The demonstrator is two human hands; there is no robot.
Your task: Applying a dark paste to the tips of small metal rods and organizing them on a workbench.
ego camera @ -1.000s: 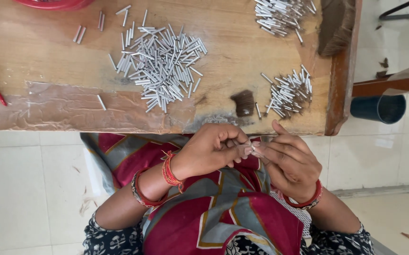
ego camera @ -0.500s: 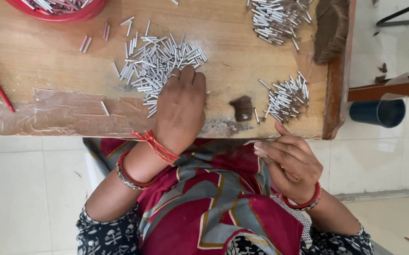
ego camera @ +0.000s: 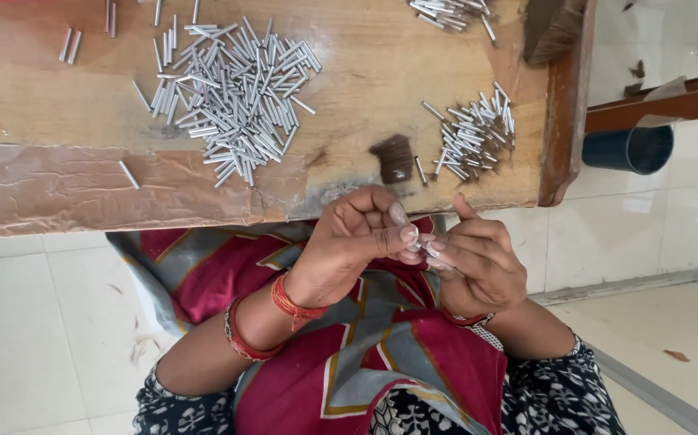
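Note:
My left hand [ego camera: 357, 242] and my right hand [ego camera: 474, 262] meet fingertip to fingertip over my lap, just below the edge of the wooden board [ego camera: 35, 121]. Between the fingertips I pinch a small silver metal tube [ego camera: 420, 246], mostly hidden by the fingers. A large pile of the same short silver tubes [ego camera: 232, 101] lies on the board above my left hand. A smaller pile [ego camera: 474, 133] lies above my right hand.
A third heap of tubes [ego camera: 450, 12] sits at the board's top edge, next to a brown brush [ego camera: 554, 28]. A dark burn mark [ego camera: 396, 157] is near the board's front edge. A dark blue cup [ego camera: 627, 149] stands beyond the board's right side on the tiled floor.
My left hand was reaching onto the large pile half a second ago; it has come back to my lap and now meets the right hand with a tube.

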